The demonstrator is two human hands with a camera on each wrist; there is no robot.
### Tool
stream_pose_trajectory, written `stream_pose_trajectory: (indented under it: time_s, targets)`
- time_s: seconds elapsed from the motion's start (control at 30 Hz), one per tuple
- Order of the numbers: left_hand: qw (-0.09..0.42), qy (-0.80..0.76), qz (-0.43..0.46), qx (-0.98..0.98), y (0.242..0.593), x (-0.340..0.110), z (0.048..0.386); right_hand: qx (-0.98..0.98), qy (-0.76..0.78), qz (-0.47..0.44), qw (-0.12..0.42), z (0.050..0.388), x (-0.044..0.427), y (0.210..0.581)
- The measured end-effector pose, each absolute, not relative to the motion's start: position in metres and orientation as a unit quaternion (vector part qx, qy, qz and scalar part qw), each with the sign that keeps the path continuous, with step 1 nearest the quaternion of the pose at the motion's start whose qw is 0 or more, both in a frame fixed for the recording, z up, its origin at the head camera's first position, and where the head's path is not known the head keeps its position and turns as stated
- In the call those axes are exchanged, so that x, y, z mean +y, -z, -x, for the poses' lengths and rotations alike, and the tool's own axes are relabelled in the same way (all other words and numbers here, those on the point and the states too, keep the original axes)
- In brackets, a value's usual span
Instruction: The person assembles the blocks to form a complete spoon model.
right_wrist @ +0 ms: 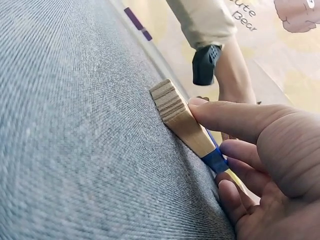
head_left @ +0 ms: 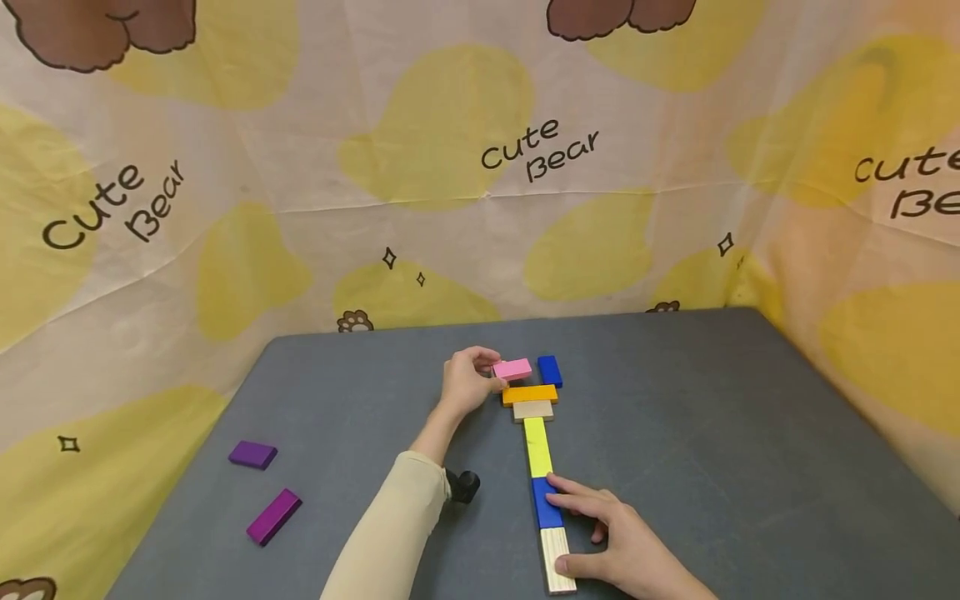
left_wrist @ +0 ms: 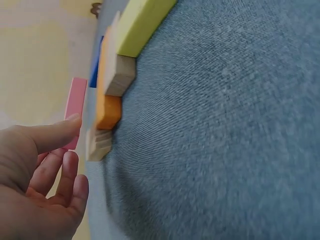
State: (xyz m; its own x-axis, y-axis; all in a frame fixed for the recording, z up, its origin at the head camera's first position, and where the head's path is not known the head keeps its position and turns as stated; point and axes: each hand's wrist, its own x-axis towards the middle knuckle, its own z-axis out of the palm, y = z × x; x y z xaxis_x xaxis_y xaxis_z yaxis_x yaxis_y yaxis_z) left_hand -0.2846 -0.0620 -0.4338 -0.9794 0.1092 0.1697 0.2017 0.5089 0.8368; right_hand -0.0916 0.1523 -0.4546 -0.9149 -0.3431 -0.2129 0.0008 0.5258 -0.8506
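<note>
My left hand (head_left: 468,382) pinches a pink block (head_left: 512,370) between thumb and fingers, raised above the table in the left wrist view. Just nearer lie an orange block (head_left: 529,395) and a plain wooden block (head_left: 533,410), both crosswise. From these a column runs toward me: a yellow-green block (head_left: 537,447), a blue block (head_left: 547,507) and a striped wooden block (head_left: 553,550). My right hand (head_left: 615,537) rests along that column, thumb on the striped block, fingertips at the blue one. Another wooden block (left_wrist: 99,144) shows past the orange one in the left wrist view.
A second blue block (head_left: 550,371) lies beyond the orange one, to the right of the pink block. Two purple blocks, one farther (head_left: 252,454) and one nearer (head_left: 273,517), lie at the table's left. A patterned cloth (head_left: 450,167) hangs behind the grey table (head_left: 712,417).
</note>
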Motion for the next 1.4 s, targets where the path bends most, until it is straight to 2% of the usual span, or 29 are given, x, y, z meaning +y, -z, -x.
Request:
stream_pose_trajectory:
  time_s: [0.3,0.7,1.0,1.4]
  targets:
    - [0.025,0.488,0.081,-0.869,0.444,-0.051,0.293,0.85,0.482,0.099,0.189,0.093,0.153,0.454]
    - [0.026,0.475,0.085,-0.876,0.442,-0.042,0.294,0.842,0.493,0.1,0.194,0.093,0.154,0.454]
    - [-0.003,0.465,0.099,-0.88,0.446,-0.041,0.297,0.842,0.492,0.107,0.194,0.093,0.154,0.455]
    - [0.002,0.474,0.104,-0.874,0.448,-0.038,0.298,0.84,0.496,0.107,0.195,0.093,0.155,0.454]
